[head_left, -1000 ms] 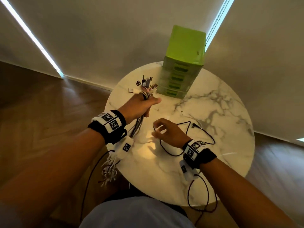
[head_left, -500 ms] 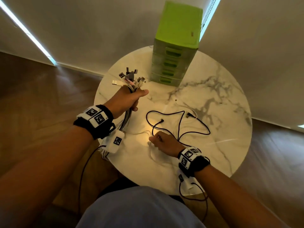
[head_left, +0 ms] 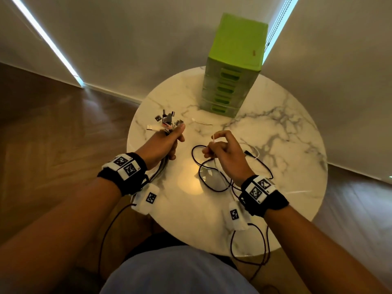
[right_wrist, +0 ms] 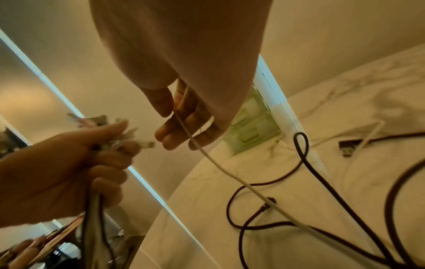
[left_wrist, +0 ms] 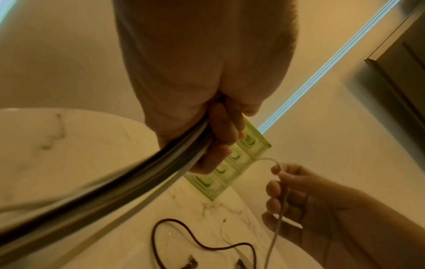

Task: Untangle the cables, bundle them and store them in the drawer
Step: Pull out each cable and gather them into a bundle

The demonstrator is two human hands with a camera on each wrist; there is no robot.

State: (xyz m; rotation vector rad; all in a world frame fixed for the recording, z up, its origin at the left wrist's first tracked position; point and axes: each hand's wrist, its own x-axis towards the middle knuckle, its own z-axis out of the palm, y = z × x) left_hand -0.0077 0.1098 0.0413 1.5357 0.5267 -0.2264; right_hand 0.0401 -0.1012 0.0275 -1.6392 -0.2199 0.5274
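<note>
My left hand (head_left: 167, 143) grips a bundle of cables (left_wrist: 128, 183) above the table's left side; their plugs (head_left: 167, 120) fan out past the fist and the cords hang over the edge. To its right, my right hand (head_left: 222, 149) pinches a thin white cable (right_wrist: 220, 167) and holds it raised off the table. A black cable (head_left: 203, 172) lies in loose loops on the marble under that hand. The green drawer unit (head_left: 231, 81) stands at the table's far side with all its drawers closed.
The round white marble table (head_left: 275, 145) stands in a corner between two walls. A short thin white cable (head_left: 201, 122) lies near the drawer unit. Sensor wires (head_left: 250, 242) hang from both wristbands over the near edge. Wooden floor surrounds the table.
My right hand has lifted from the table surface and moved away from me, now holding the white cable raised. The left hand keeps its grip on the bundle.
</note>
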